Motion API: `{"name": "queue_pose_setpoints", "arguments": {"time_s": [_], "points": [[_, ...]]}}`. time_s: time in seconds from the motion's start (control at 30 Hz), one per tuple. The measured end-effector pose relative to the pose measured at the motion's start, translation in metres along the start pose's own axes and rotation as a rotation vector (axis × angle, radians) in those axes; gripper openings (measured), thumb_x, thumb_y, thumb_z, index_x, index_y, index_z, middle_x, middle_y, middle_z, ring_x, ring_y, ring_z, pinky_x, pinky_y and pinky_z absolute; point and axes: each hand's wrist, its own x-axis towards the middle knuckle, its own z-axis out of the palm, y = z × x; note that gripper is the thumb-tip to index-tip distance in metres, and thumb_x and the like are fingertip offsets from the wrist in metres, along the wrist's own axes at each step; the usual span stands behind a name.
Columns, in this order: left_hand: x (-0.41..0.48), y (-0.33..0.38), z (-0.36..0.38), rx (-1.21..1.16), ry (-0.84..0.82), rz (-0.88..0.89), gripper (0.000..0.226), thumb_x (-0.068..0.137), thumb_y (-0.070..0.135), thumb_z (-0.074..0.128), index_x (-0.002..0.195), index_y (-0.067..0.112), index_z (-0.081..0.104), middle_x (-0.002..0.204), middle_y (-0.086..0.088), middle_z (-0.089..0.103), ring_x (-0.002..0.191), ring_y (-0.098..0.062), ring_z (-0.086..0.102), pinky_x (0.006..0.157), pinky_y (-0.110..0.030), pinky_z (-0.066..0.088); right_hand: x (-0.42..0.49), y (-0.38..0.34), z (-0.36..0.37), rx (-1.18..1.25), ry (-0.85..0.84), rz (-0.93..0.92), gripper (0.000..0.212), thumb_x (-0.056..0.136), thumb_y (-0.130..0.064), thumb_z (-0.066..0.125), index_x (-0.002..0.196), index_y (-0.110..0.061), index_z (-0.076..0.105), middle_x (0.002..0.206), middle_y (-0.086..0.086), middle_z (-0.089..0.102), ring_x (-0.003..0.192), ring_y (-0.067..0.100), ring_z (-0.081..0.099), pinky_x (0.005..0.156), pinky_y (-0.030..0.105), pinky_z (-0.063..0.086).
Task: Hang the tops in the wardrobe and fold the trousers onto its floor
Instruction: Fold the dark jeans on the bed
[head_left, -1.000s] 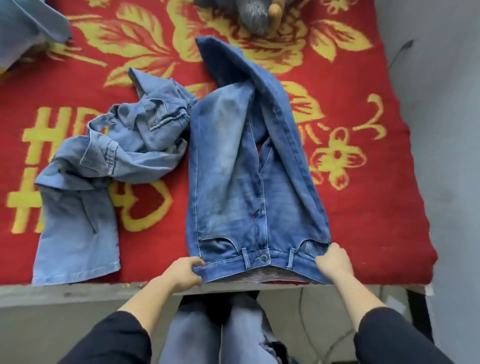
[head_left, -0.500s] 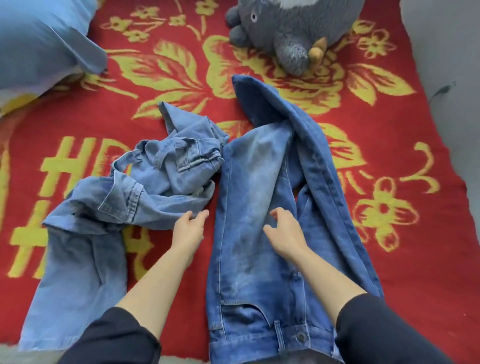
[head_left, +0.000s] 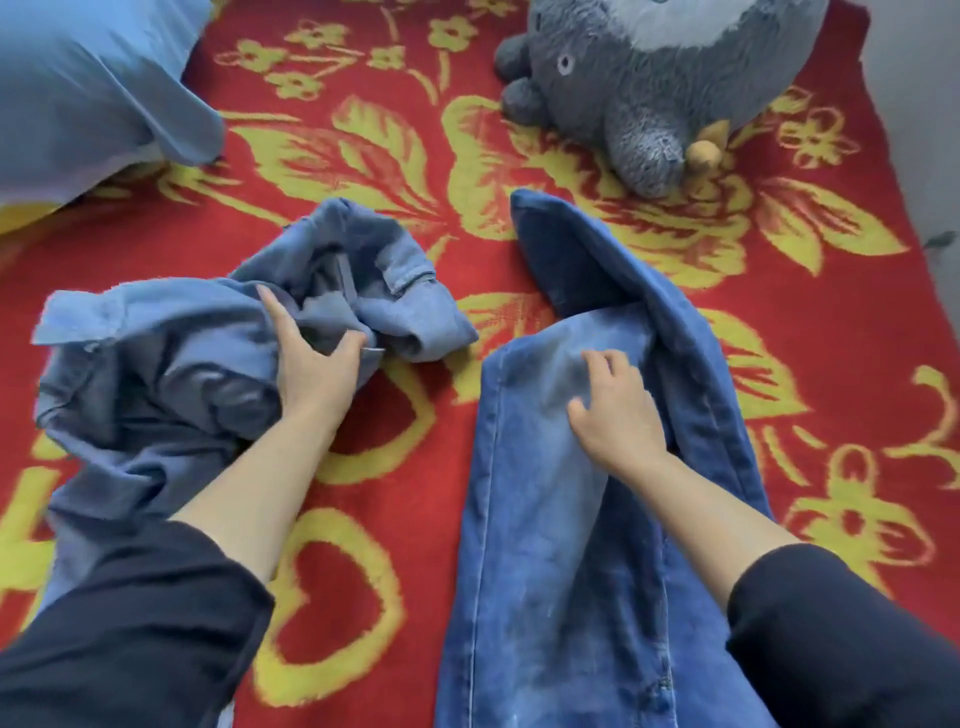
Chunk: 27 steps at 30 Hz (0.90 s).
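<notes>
The left hand (head_left: 311, 369) is sunk into a crumpled heap of pale blue jeans (head_left: 171, 374), fingers and thumb curled round a bunch of the cloth. The heap lies below and well to the left of the grey plush toy (head_left: 639, 88).

The right hand (head_left: 618, 415) rests on the dark blue jeans (head_left: 550, 545) with its fingers bent and their tips down on the faded front of a leg. Whether it pinches a fold there or only presses cannot be told. These jeans stretch lengthwise from just below the plush toy down toward the person. Their far end is doubled over, showing a darker side, and stops just short of the toy's paw.

Both pairs lie on a red blanket (head_left: 363, 156) patterned with yellow flowers, apart from each other, and the toy sits on it too. A light blue pillow (head_left: 88, 88) lies far to the left of the toy. Both forearms come out of dark sleeves (head_left: 130, 623).
</notes>
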Motion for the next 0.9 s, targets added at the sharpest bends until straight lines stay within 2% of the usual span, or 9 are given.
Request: {"name": "queue_pose_setpoints", "arguments": {"time_s": [0.1,0.2,0.33,0.43,0.53,0.63,0.73,0.83,0.9], "points": [[-0.015,0.018,0.03,0.419,0.139,0.251,0.091,0.077,0.018,0.061,0.152,0.016,0.01,0.157,-0.021,0.007,0.142,-0.037,0.014,0.117,-0.044,0.012,0.033,0.011,-0.019,0.04,0.151,0.053,0.055,0.092,-0.016,0.047,0.144,-0.009,0.03,0.132,0.012,0.042,0.115,0.033,0.047,0.083,0.046,0.046],[-0.042,0.03,0.084,0.523,-0.11,0.532,0.075,0.078,0.017,0.062,0.147,0.014,0.032,0.151,-0.018,0.024,0.138,-0.035,0.022,0.115,-0.04,0.016,0.065,0.027,-0.035,0.104,0.168,0.193,0.062,0.095,-0.023,0.048,0.149,-0.01,0.019,0.124,0.015,0.055,0.109,0.037,0.056,0.074,0.04,0.041],[-0.04,0.032,0.136,0.388,-0.407,0.095,0.057,0.092,0.035,0.052,0.142,0.013,0.038,0.139,-0.017,0.044,0.131,-0.034,0.035,0.104,-0.034,0.028,0.092,0.043,-0.046,0.143,0.023,0.356,0.029,0.095,-0.031,0.049,0.116,-0.012,0.051,0.091,0.015,0.072,0.08,0.033,0.07,0.078,0.041,0.054],[-0.03,0.037,0.155,0.19,-0.376,-0.167,0.049,0.091,0.045,0.052,0.122,0.007,0.059,0.123,-0.013,0.061,0.11,-0.03,0.056,0.088,-0.033,0.042,0.114,0.054,-0.058,0.772,-0.03,0.564,0.016,0.098,-0.02,0.045,0.097,-0.005,0.048,0.074,0.018,0.069,0.047,0.028,0.065,0.043,0.031,0.055],[-0.02,0.041,0.159,0.028,-0.304,-0.39,0.05,0.084,0.047,0.061,0.107,0.003,0.063,0.101,-0.008,0.066,0.088,-0.025,0.061,0.069,-0.029,0.043,0.14,0.097,-0.082,1.108,0.226,0.749,0.015,0.099,-0.02,0.041,0.094,-0.008,0.05,0.097,0.021,0.067,0.07,0.029,0.068,0.044,0.027,0.053],[-0.015,0.042,0.157,0.016,-0.485,-0.555,0.044,0.077,0.052,0.067,0.094,0.012,0.067,0.087,-0.004,0.071,0.08,-0.021,0.067,0.072,-0.03,0.053,0.141,0.158,-0.101,0.891,0.653,0.917,0.039,0.093,-0.027,0.044,0.128,-0.012,0.051,0.118,0.008,0.061,0.105,0.026,0.059,0.09,0.035,0.049],[-0.014,0.045,0.162,0.025,-0.83,-0.606,0.038,0.078,0.058,0.063,0.081,0.022,0.074,0.09,0.0,0.075,0.082,-0.016,0.07,0.077,-0.029,0.054,0.118,0.181,-0.092,0.643,0.614,0.785,0.071,0.088,-0.021,0.049,0.152,-0.016,0.018,0.136,0.011,0.051,0.123,0.028,0.05,0.107,0.036,0.035],[-0.022,0.051,0.177,-0.03,-0.87,-0.551,0.024,0.078,0.044,0.069,0.085,0.022,0.077,0.095,-0.001,0.074,0.081,-0.017,0.069,0.07,-0.028,0.054,0.103,0.163,-0.059,0.426,0.498,0.468,0.042,0.085,-0.014,0.055,0.125,-0.004,0.051,0.114,0.016,0.059,0.11,0.034,0.054,0.094,0.041,0.038],[-0.026,0.06,0.183,-0.12,-0.79,-0.531,0.023,0.076,0.031,0.07,0.095,0.018,0.077,0.093,-0.004,0.074,0.08,-0.021,0.068,0.069,-0.029,0.054,0.102,0.134,-0.036,0.528,0.246,0.438,0.03,0.087,-0.033,0.06,0.092,-0.004,0.064,0.095,0.016,0.066,0.097,0.034,0.061,0.085,0.039,0.043]]}}
